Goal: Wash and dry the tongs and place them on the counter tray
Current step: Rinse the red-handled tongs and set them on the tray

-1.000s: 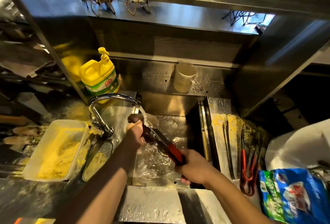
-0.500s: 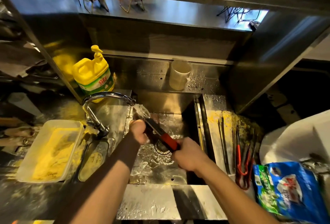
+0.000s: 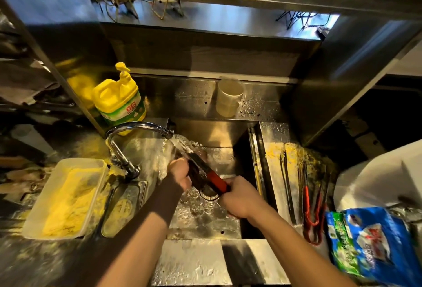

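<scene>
A pair of metal tongs with red handles (image 3: 211, 176) is held over the steel sink (image 3: 205, 218), tips up under the water running from the curved faucet (image 3: 139, 126). My right hand (image 3: 239, 197) grips the red handle end. My left hand (image 3: 180, 172) is closed around the metal arms partway along. The counter tray (image 3: 274, 149) to the right of the sink holds other tongs, some plain metal (image 3: 286, 179) and one red-handled (image 3: 312, 209).
A yellow dish-soap jug (image 3: 118, 99) stands behind the faucet, a pale cup (image 3: 228, 97) on the back ledge. A plastic tub of yellow stuff (image 3: 66, 197) sits left of the sink. A blue-green packet (image 3: 370, 245) lies at the right, with a white bag behind it.
Both hands have shifted the tongs up and back under the stream, and my left hand has slid along the metal arms. The camera has tilted slightly.
</scene>
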Demonstrator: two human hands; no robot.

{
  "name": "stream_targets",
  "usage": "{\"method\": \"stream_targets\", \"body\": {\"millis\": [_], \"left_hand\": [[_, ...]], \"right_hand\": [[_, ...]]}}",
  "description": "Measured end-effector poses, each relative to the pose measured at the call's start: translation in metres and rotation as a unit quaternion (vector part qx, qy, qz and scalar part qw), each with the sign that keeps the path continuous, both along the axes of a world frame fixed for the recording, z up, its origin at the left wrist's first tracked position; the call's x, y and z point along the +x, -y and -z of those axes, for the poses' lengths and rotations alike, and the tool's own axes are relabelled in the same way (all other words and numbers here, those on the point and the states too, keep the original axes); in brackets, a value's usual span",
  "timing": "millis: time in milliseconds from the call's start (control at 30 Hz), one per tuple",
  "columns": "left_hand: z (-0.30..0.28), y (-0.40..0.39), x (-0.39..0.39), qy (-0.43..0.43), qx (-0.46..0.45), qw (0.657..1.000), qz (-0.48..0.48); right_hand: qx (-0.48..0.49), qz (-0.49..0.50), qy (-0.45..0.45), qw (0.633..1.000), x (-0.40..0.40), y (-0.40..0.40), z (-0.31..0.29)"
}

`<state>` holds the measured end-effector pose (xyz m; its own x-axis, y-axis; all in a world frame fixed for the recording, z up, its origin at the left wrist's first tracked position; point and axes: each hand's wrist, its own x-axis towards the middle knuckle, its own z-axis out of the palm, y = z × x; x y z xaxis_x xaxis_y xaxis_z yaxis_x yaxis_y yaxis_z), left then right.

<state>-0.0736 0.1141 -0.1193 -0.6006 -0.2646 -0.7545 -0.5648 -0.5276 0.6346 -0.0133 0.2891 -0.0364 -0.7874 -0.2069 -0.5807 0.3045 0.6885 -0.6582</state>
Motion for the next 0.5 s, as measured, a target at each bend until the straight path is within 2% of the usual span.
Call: {"method": "stream_targets", "body": {"millis": [67, 167, 233, 300, 367, 433, 500], "left_hand": [[-0.004, 0.01, -0.002, -0.015, -0.004, 1.0, 0.004], [-0.001, 0.028, -0.005, -0.021, -0.032, 0.996, -0.079], [0.005, 0.033, -0.001, -0.002, -0.07, 0.993, -0.099], [0.012, 0.033, 0.009, -0.012, -0.064, 0.994, -0.093], [0.018, 0.029, 0.022, -0.015, -0.043, 0.997, -0.059], [0.023, 0.021, 0.032, -0.002, -0.04, 0.999, -0.016], [0.023, 0.016, 0.04, 0.008, -0.039, 0.999, 0.032]], "right_hand": [[-0.002, -0.006, 0.015, 1.0, 0.004, -0.007, -0.003], [0.015, -0.012, 0.058, 0.998, 0.001, -0.036, -0.014], [0.043, -0.011, 0.046, 0.998, -0.003, -0.053, -0.021], [0.123, -0.02, -0.028, 0.992, -0.008, -0.06, -0.023], [0.22, -0.039, -0.123, 0.967, -0.008, -0.056, -0.022], [0.278, -0.057, -0.199, 0.938, -0.006, -0.052, -0.018], [0.312, -0.066, -0.234, 0.918, 0.0, -0.045, -0.016]]}}
